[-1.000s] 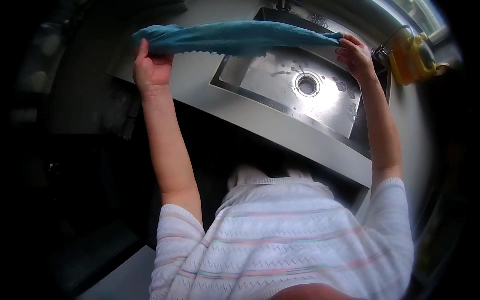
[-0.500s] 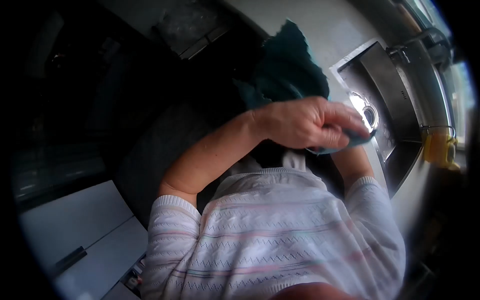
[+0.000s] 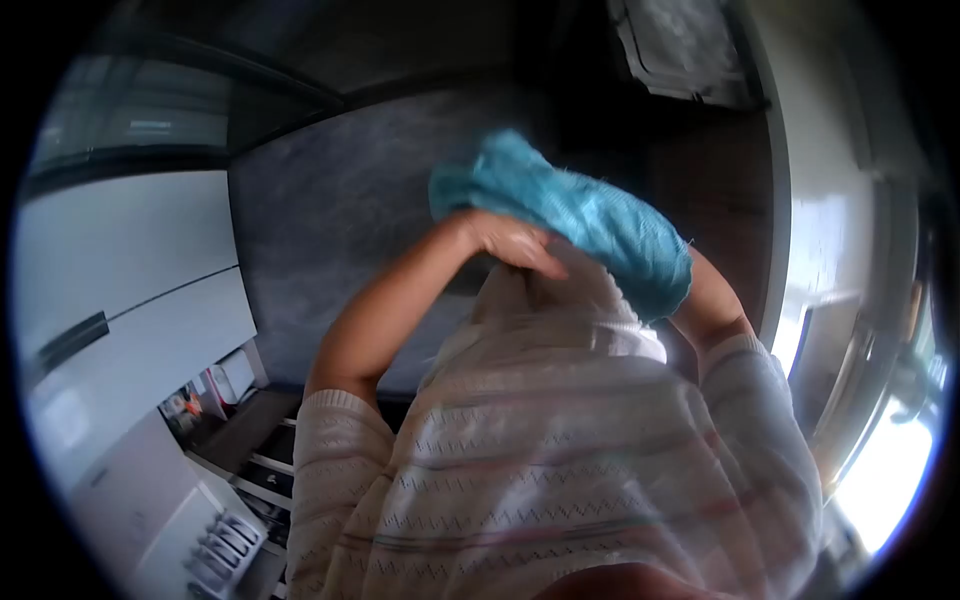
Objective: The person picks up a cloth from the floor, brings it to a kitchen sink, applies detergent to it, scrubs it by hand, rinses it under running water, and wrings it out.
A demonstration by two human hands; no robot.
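A teal cloth (image 3: 590,215), bunched and folded, is held up in front of my chest. My left hand (image 3: 512,242) is against its lower edge, the fingers pointing to the right and smeared by motion; whether they grip the cloth does not show. The cloth covers my right hand, leaving only the right forearm (image 3: 712,295) in sight. It hangs at that wrist, held up on that side, with the fingers hidden. Just below the hands is the hem of my white knitted top (image 3: 560,430).
White drawer fronts (image 3: 130,250) with a dark handle stand at the left, above an open shelf of small items (image 3: 205,395). Dark grey floor (image 3: 340,200) lies ahead. A pale counter (image 3: 825,200) runs along the right, near a bright window (image 3: 885,480).
My view has swung left, away from the sink, so more floor and drawers show. The cloth, hanging forward before, is now bunched closer to my body. My left hand has moved left.
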